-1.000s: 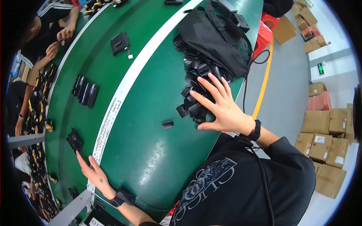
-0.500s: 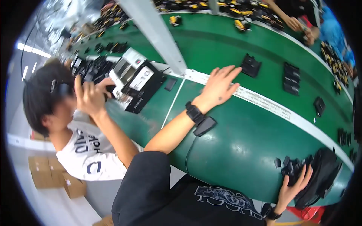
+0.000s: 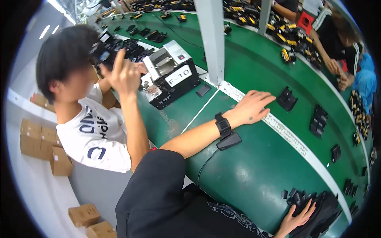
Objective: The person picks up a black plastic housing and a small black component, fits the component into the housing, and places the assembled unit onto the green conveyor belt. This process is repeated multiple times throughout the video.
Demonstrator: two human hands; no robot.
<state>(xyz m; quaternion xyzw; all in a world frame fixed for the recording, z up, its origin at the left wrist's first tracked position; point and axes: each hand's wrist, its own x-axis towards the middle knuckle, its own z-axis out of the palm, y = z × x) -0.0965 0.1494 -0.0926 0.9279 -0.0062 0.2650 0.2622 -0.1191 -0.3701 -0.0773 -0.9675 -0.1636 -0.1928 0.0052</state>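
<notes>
My left hand [image 3: 254, 107] lies over the pale rail [image 3: 283, 133] along the belt's edge, its fingers stretched out and holding nothing. A little beyond the fingertips, apart from them, a black plastic piece [image 3: 287, 99] rests on the green belt. At the lower right my right hand [image 3: 298, 219] is spread with its fingers apart, resting against a pile of small black plastic parts [image 3: 298, 197] and a black bag [image 3: 323, 214]. Whether its palm presses on any single part is hidden. A black strap with a small box [image 3: 229, 141] and cable sits on my left wrist.
A co-worker [image 3: 93, 123] in a white shirt sits at left with one hand raised, beside a boxy black-and-silver machine [image 3: 170, 73]. A grey post [image 3: 211, 39] stands at the rail. More black pieces [image 3: 318, 121] lie on the belt. Cardboard boxes [image 3: 39, 139] stand at far left.
My view has swung to the left, so the bench and belt sit further right or lower in the picture. Both hands keep nearly the same places on the bench.
</notes>
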